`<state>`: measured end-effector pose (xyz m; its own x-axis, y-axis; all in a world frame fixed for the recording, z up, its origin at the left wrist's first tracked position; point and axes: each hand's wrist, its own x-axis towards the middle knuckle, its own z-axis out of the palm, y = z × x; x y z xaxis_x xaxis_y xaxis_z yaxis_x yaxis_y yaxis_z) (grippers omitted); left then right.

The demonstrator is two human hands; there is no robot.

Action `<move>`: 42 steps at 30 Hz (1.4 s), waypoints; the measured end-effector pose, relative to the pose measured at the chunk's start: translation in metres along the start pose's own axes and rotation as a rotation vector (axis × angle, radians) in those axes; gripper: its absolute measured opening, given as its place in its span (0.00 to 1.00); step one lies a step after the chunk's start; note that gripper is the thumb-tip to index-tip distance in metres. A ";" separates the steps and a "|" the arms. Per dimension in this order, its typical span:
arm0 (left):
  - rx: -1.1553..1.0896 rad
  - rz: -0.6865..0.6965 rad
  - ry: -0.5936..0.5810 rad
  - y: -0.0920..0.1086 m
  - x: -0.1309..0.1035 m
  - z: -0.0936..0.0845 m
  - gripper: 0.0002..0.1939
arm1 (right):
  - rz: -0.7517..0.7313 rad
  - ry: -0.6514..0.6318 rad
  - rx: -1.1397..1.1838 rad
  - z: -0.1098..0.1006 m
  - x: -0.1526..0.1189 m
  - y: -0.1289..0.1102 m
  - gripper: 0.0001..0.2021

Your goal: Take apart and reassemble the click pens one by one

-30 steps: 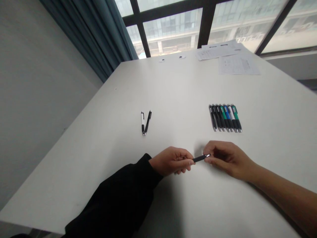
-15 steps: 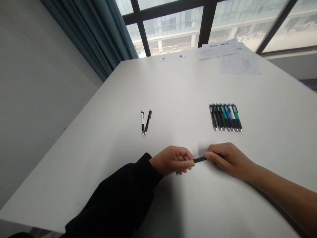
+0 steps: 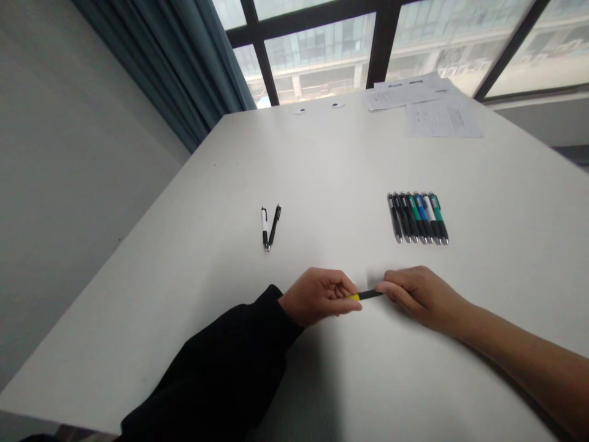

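Observation:
A pen (image 3: 365,295) with a yellow barrel and black grip lies level just above the white table (image 3: 322,166), held between both hands. My left hand (image 3: 319,297), in a black sleeve, pinches its yellow end. My right hand (image 3: 421,294), bare-armed, closes over the black end, so the tip is hidden. Beyond my left hand lie two pens (image 3: 269,227), one white and one black, side by side. Beyond my right hand a tight row of several pens (image 3: 418,218) in black, green, blue and white lies on the table.
Printed paper sheets (image 3: 435,110) lie at the far right of the table by the window. Two small round white discs (image 3: 319,108) sit at the far edge. A blue curtain (image 3: 184,67) hangs at the far left. The table's near edge runs bottom left.
My right hand has slid left over the pen's black end, covering the silver tip. A yellow part of the barrel now shows at my left fingers. Both hands stay in place.

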<state>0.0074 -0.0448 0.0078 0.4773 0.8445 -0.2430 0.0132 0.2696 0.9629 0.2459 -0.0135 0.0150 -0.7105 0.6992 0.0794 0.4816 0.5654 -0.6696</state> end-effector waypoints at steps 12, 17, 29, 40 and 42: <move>-0.344 0.348 0.418 0.003 0.012 -0.014 0.27 | 0.262 -0.183 0.574 0.003 -0.001 -0.016 0.20; -0.344 0.340 0.359 0.001 0.015 -0.006 0.21 | 0.270 -0.314 0.671 0.017 -0.006 -0.027 0.18; -0.259 0.320 0.331 0.005 0.013 -0.005 0.24 | 0.149 -0.288 0.524 0.014 -0.003 -0.029 0.20; -0.261 0.338 0.327 0.003 0.014 -0.005 0.21 | 0.129 -0.274 0.460 0.015 -0.003 -0.028 0.19; -0.258 0.336 0.322 0.004 0.014 -0.005 0.20 | 0.126 -0.284 0.439 0.015 -0.003 -0.028 0.19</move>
<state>0.0098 -0.0303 0.0075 0.1232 0.9923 0.0110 -0.3304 0.0306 0.9434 0.2269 -0.0383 0.0219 -0.8014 0.5692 -0.1836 0.3552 0.2060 -0.9118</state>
